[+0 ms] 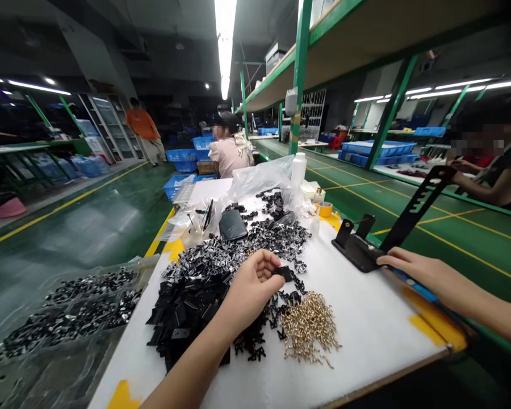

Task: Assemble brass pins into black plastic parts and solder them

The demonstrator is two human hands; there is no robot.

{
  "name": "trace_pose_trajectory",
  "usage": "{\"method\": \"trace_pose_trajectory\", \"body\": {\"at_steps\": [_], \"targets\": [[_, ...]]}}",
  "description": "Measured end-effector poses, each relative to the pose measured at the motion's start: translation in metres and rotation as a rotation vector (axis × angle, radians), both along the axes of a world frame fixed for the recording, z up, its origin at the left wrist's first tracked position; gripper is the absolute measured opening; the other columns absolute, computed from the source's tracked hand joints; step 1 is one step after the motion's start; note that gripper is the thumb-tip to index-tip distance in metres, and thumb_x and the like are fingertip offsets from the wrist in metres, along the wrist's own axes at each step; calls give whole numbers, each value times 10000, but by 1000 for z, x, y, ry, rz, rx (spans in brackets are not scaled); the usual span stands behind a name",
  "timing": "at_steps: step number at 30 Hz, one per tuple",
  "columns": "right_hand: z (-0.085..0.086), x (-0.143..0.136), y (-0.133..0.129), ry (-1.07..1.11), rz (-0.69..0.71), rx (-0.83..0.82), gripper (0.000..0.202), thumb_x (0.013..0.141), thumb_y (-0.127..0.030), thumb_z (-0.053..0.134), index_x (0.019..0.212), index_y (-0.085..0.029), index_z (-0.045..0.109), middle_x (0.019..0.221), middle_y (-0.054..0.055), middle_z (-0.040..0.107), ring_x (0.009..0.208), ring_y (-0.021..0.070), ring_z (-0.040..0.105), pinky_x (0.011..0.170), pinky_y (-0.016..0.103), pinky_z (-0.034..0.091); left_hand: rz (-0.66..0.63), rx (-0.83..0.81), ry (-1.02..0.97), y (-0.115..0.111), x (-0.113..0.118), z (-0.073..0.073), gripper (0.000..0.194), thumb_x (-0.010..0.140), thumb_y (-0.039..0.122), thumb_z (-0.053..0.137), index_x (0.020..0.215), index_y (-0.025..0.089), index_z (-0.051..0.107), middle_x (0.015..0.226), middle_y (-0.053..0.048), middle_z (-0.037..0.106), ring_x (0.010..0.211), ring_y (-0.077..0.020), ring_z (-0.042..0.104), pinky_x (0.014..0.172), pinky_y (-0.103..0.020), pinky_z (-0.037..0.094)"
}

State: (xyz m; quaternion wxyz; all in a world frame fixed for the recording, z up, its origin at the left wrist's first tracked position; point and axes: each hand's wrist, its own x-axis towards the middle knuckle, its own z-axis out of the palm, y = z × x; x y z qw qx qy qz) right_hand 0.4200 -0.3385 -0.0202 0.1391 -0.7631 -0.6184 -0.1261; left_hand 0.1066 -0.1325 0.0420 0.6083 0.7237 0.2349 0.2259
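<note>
My left hand (259, 278) is over the middle of the white table, its fingers curled and closed on a small black part (284, 273). Just below lies a heap of gold-coloured pins (310, 328). Flat black plates (183, 312) are piled beside my left forearm, and silver-black clips (213, 258) spread behind them. At the table's right edge my right hand (402, 260) rests by the base of a black metal bracket (364, 254) with a tall slotted upright. Its fingers lie stretched out at the base; nothing is seen gripped in them.
Behind the piles are a dark tray (233, 225), a white bottle (298, 169), clear plastic bags (259, 182) and orange tape (325, 209). Clear bags of parts (89, 307) lie left of the table. A person sits beyond it; another is at the right, one stands far left.
</note>
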Motion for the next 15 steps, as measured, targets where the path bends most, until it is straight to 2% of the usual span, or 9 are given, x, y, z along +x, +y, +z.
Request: {"method": "trace_pose_trajectory", "body": {"at_steps": [2,4,9,12,15], "targets": [[-8,9,7,14,39,-94,523,784,-130,294,1201,-328,540,1190,43,574,1001,221,594,790,328,484,27,11,-14,4,-1,-2,150,688,145,540,814,163,460,700,28,425,643,-104,433,601,-233,366],[-10,13,14,26,36,-161,547,796,-104,284,1235,-333,519,1210,37,571,1065,226,568,859,354,468,60,12,-27,7,0,-4,142,683,166,539,800,163,458,677,33,426,610,-103,434,583,-235,371],[-1,7,17,50,15,-163,569,812,-86,285,1287,-342,467,1166,33,609,1012,220,603,833,364,490,99,-2,-44,12,5,-7,150,651,194,559,764,171,463,635,48,433,563,-100,436,555,-230,375],[5,0,-9,58,-26,-159,529,841,-156,325,1322,-357,414,1182,29,601,1004,229,608,820,381,502,116,10,-29,14,3,-6,170,638,213,600,753,174,481,624,49,442,557,-102,441,540,-225,379],[3,-6,-72,129,-124,-136,498,879,-238,352,1359,-371,341,1251,9,551,1066,208,572,884,366,479,120,53,66,15,2,-2,288,590,258,713,795,175,528,674,31,503,610,-126,491,565,-235,417]]}}
